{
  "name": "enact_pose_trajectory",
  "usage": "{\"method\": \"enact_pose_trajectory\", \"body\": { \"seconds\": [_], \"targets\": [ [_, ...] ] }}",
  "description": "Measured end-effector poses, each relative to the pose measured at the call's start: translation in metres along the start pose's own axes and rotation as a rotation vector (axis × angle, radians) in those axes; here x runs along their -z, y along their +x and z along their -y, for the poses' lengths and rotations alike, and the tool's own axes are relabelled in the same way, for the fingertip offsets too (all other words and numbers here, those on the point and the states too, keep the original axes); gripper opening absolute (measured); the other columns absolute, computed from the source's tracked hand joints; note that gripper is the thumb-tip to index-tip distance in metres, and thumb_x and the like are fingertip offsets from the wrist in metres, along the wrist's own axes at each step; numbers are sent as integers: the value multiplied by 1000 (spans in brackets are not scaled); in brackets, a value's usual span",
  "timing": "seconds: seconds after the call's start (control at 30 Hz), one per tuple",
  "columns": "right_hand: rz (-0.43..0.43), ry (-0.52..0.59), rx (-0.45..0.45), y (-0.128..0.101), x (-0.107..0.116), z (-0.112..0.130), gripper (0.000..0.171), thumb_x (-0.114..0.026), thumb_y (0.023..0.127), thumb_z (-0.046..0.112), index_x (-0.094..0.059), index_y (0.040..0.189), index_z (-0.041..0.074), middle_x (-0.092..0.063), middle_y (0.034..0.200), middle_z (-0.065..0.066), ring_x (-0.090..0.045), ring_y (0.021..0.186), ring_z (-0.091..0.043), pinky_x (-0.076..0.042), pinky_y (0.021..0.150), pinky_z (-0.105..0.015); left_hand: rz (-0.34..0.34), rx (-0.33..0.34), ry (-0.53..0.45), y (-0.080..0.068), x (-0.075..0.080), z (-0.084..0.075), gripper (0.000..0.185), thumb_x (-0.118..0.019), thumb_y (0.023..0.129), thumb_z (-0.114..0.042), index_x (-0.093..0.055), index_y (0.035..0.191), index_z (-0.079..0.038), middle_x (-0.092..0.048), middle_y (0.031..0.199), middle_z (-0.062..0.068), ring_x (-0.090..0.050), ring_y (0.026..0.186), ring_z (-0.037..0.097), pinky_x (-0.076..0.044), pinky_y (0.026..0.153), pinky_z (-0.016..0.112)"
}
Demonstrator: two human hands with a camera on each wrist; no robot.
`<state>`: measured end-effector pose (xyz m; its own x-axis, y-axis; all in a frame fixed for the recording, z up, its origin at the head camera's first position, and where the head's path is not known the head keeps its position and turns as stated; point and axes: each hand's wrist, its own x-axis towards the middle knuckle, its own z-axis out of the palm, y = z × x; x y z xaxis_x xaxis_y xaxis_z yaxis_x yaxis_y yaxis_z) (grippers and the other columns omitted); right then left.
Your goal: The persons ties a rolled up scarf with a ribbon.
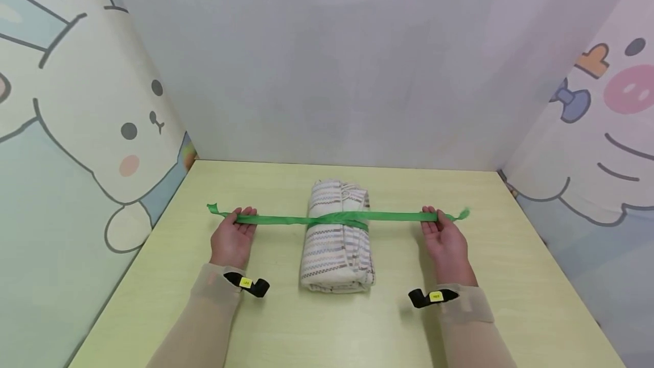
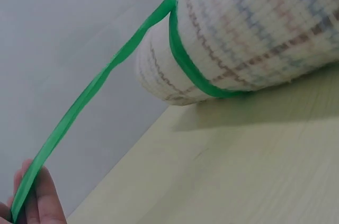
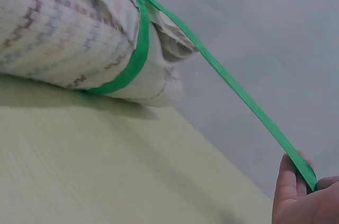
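Note:
A rolled, striped cloth (image 1: pixel 327 254) lies lengthwise at the middle of the table. Around its waist runs a green ribbon (image 1: pixel 278 220), crossed on top, with both ends drawn out straight to the sides. My left hand (image 1: pixel 233 241) pinches the left end between thumb and fingers, palm up. On the other side my right hand (image 1: pixel 446 246) pinches the right end the same way. Short ribbon tails stick out beyond each hand. In the left wrist view the ribbon (image 2: pixel 95 83) slants taut up to the cloth roll (image 2: pixel 254 28); the right wrist view mirrors this with the ribbon (image 3: pixel 233 83).
The pale yellow table (image 1: pixel 337 328) ends at a grey back wall (image 1: pixel 337 72). Side panels with cartoon animals, a rabbit (image 1: pixel 97 90) on the left and a pink-nosed figure (image 1: pixel 587 146) on the right, flank it. Each sleeve cuff carries a small black wrist camera (image 1: pixel 260 287).

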<state>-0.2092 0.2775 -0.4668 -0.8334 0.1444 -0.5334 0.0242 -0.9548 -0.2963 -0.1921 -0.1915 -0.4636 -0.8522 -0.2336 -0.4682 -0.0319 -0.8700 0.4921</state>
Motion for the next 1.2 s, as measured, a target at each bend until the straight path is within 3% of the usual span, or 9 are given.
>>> {"method": "enact_pose_trajectory", "body": {
  "seconds": [0.23,0.3,0.47,0.57,0.67,0.83,0.97,1.1,1.2],
  "targets": [
    [-21,-53,66,1,7,11,37,-55,107,12,-49,143,10,-61,126,-12,-59,129,-24,-49,106,-37,-27,-22,-31,2,8,-13,21,-37,114,-22,-45,129,-9,-59,122,11,-52,134,25,-47,108,35],
    [-18,-112,79,0,8,12,39,-53,108,12,-46,146,10,-61,125,-12,-59,129,-24,-48,106,-37,-40,-26,-39,2,9,-16,21,-38,113,-21,-45,130,-9,-59,122,11,-52,134,25,-46,109,35],
    [-3,-311,77,-1,7,11,51,-47,110,13,-31,157,10,-62,123,-11,-61,127,-20,-47,105,-32,-50,-19,-12,3,11,-19,38,-40,113,-20,-36,149,-10,-52,136,11,-46,140,24,-46,108,33],
    [-30,-423,107,-1,7,8,53,-45,110,12,-27,160,11,-58,134,-11,-56,131,-18,-46,105,-29,-49,-21,20,3,13,-19,47,-42,112,-17,-27,156,-11,-46,141,11,-43,142,24,-46,108,32],
    [-54,-550,187,0,8,6,60,-45,110,9,-20,164,11,-42,155,-14,-46,140,-18,-42,108,-26,-55,-49,42,4,17,-19,53,-41,112,-14,-22,161,-12,-42,145,11,-42,143,24,-45,109,31],
    [-109,-773,359,-1,14,7,66,-47,107,8,-15,165,7,-23,168,-13,-31,149,-16,-34,115,-23,-111,-169,103,9,24,-24,54,-42,111,-12,-23,162,-10,-40,151,12,-43,142,25,-42,111,31],
    [-148,-951,458,-5,12,5,58,-47,108,15,-29,162,10,-31,163,-9,-32,148,-17,-32,118,-28,-210,-334,311,11,28,-31,50,-47,109,-14,-35,158,-10,-44,154,7,-41,142,19,-35,116,29],
    [-83,-1073,522,-13,2,-5,52,-50,108,17,-38,158,9,-38,159,-10,-38,144,-21,-36,117,-33,-264,-461,502,5,22,-33,46,-49,106,-13,-44,151,-15,-40,157,-1,-34,145,11,-28,119,28],
    [7,-1166,535,-20,-7,-17,48,-51,108,15,-43,155,7,-43,155,-12,-42,140,-22,-38,115,-34,-218,-508,613,-6,8,-28,45,-50,105,-12,-45,149,-18,-36,161,-4,-29,147,9,-29,119,30]
  ]
}}
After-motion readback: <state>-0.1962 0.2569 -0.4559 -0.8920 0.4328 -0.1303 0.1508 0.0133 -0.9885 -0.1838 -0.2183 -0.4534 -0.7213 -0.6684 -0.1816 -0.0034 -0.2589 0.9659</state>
